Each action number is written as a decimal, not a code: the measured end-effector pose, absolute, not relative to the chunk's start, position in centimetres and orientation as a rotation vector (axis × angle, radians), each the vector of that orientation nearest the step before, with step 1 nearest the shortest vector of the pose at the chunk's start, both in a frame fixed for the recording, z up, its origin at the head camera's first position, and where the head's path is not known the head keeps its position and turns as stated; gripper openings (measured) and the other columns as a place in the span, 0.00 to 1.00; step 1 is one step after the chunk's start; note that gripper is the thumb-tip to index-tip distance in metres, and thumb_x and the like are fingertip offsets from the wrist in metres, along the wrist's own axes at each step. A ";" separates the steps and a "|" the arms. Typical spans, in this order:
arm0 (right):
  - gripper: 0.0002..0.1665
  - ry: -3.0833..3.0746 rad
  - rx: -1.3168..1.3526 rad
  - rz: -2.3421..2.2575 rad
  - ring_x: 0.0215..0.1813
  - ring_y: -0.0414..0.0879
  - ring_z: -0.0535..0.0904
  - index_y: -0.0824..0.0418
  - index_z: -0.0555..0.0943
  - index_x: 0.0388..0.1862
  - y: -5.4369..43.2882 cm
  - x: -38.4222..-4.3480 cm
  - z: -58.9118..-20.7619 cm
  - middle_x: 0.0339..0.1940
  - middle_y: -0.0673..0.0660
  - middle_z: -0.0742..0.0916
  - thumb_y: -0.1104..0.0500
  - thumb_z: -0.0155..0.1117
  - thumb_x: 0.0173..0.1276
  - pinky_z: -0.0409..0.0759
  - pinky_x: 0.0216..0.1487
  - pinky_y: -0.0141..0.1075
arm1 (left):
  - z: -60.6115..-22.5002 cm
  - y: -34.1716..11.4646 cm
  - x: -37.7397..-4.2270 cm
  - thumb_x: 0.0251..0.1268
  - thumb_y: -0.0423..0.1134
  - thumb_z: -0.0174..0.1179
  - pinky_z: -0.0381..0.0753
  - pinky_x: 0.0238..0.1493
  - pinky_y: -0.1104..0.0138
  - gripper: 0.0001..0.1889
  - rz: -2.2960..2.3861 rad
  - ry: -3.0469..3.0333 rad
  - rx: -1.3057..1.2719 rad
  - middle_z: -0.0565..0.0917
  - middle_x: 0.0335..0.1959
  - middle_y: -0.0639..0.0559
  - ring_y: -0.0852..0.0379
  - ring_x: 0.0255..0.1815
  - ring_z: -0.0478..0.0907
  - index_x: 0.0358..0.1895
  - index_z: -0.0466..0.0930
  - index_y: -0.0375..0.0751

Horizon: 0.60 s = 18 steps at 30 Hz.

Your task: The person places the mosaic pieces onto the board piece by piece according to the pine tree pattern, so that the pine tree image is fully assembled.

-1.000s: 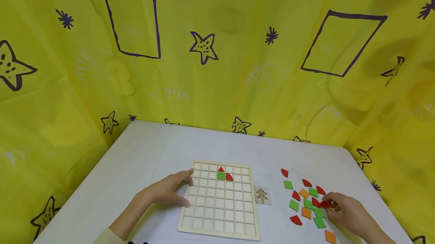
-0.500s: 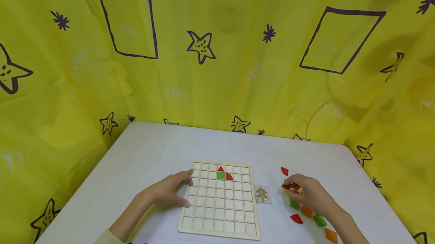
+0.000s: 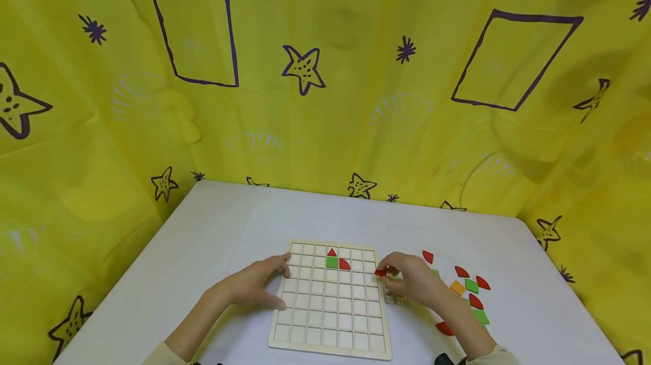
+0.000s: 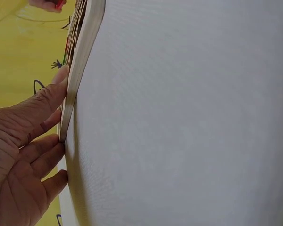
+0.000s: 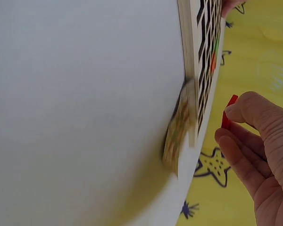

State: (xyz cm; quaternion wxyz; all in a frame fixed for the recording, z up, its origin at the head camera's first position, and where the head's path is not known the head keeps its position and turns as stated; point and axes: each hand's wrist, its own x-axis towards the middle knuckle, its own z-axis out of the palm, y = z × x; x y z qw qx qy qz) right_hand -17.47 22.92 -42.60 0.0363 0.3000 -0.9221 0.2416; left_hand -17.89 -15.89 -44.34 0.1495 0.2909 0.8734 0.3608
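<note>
A wooden grid board (image 3: pixel 315 320) lies on the white table. Three pieces sit in its upper cells: a red triangle (image 3: pixel 332 252), a green square (image 3: pixel 332 263) below it, and a red quarter-circle (image 3: pixel 344 264) beside the square. My left hand (image 3: pixel 254 285) rests along the board's left edge, thumb and fingers spread against its side. Between thumb and fingertips my right hand (image 3: pixel 414 280) pinches a small red tile (image 5: pixel 229 112), held at the board's upper right edge in the head view; the fingers partly cover its shape.
Under the right hand, a small printed pattern card (image 3: pixel 396 300) is partly hidden beside the board. Farther right lie several loose tiles, such as a red quarter-circle (image 3: pixel 461 271), an orange square (image 3: pixel 457 287) and a green square (image 3: pixel 472 285). A yellow patterned curtain (image 3: pixel 346 127) surrounds the table.
My right hand has carried the red tile leftward from the loose pile to the board's right edge, now covering part of the pattern card. My left hand has stayed at the board.
</note>
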 end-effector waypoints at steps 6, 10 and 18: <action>0.09 -2.847 1.002 0.782 0.37 0.37 0.78 0.59 0.85 0.40 19.8 -18.5 -43.2 0.36 0.47 0.87 0.69 0.72 0.62 0.83 0.40 0.31 | -44.5 -15.9 -18.0 0.52 0.44 0.79 0.58 0.77 0.40 0.26 1.031 2.515 0.830 0.64 0.78 0.35 0.34 0.79 0.58 0.51 0.74 0.45; 0.09 -2.858 1.032 0.780 0.38 0.39 0.78 0.59 0.85 0.41 18.0 -18.9 -43.4 0.38 0.47 0.87 0.68 0.70 0.63 0.83 0.42 0.32 | -44.5 -15.9 -18.0 0.52 0.43 0.79 0.58 0.77 0.41 0.26 1.037 2.509 0.818 0.63 0.79 0.36 0.35 0.80 0.58 0.50 0.74 0.45; 0.09 -2.878 1.075 0.744 0.39 0.39 0.78 0.61 0.86 0.43 15.4 -19.7 -43.1 0.39 0.49 0.87 0.68 0.70 0.64 0.84 0.43 0.31 | -44.6 -15.9 -18.0 0.52 0.44 0.80 0.58 0.77 0.41 0.27 1.036 2.517 0.842 0.63 0.78 0.34 0.35 0.79 0.58 0.50 0.74 0.44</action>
